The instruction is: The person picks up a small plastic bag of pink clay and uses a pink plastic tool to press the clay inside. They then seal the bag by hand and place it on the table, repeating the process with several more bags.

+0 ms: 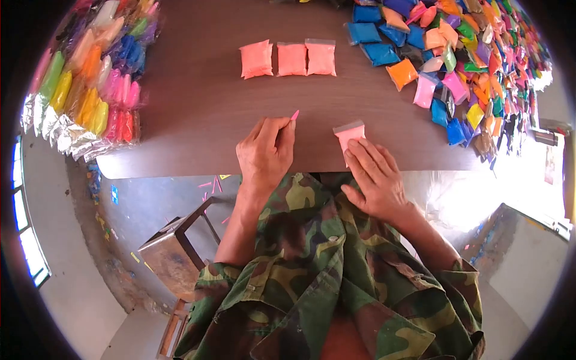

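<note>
Between the thumb and fingertips of my left hand (pixel 266 147), a small pointed pink strip (pixel 295 114) is pinched, raised near the table's front edge. My right hand (pixel 377 177) lies with outstretched fingers on a small clear bag of pink filling (pixel 349 131), covering its lower part. The bag's flat top seam points away from me. Farther back, three similar pink bags sit in a row: a left one (pixel 256 59), a middle one (pixel 292 59) and a right one (pixel 321 57).
Long bags in many colours (pixel 96 78) are heaped at the table's left. A large pile of small coloured bags (pixel 462 60) covers the right side. Below the brown table (pixel 198 120) stands a stool (pixel 174 246), with pink strips (pixel 210 187) on the floor.
</note>
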`<state>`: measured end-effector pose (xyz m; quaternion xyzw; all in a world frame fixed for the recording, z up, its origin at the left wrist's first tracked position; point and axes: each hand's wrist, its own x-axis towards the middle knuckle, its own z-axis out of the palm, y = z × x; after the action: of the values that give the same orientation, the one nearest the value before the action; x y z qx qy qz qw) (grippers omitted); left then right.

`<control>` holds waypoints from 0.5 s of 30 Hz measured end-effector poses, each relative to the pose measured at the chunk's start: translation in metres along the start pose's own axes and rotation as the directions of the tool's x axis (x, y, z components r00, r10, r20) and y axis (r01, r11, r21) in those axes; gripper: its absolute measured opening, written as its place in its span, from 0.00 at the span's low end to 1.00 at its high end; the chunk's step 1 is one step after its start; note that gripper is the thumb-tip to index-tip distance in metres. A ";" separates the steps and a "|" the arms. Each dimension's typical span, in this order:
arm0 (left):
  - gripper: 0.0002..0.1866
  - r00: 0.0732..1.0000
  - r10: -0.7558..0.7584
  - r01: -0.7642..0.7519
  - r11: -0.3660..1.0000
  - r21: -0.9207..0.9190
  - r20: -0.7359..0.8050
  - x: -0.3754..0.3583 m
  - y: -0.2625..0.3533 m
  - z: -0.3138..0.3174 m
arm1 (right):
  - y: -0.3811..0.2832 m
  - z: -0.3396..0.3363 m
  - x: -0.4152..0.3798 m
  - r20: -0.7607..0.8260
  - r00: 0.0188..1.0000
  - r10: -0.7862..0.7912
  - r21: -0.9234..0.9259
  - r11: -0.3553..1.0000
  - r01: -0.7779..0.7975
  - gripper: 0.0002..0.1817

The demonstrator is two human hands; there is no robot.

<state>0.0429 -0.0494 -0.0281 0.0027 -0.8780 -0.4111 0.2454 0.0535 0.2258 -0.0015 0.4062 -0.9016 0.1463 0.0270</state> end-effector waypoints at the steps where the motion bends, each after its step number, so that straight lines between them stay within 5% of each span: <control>1: 0.04 1.000 0.000 0.000 1.000 0.006 0.003 0.000 -0.001 -0.001 | 0.000 0.007 -0.007 -0.004 1.000 0.010 0.017 1.000 -0.010 0.38; 15: 0.05 0.998 -0.043 0.043 0.999 -0.004 0.041 0.000 0.000 0.000 | -0.002 0.008 0.001 0.033 0.996 0.084 0.089 0.992 -0.087 0.39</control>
<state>0.0432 -0.0497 -0.0283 0.0127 -0.8816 -0.4182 0.2184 0.0552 0.2216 -0.0089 0.3703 -0.9108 0.1820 -0.0109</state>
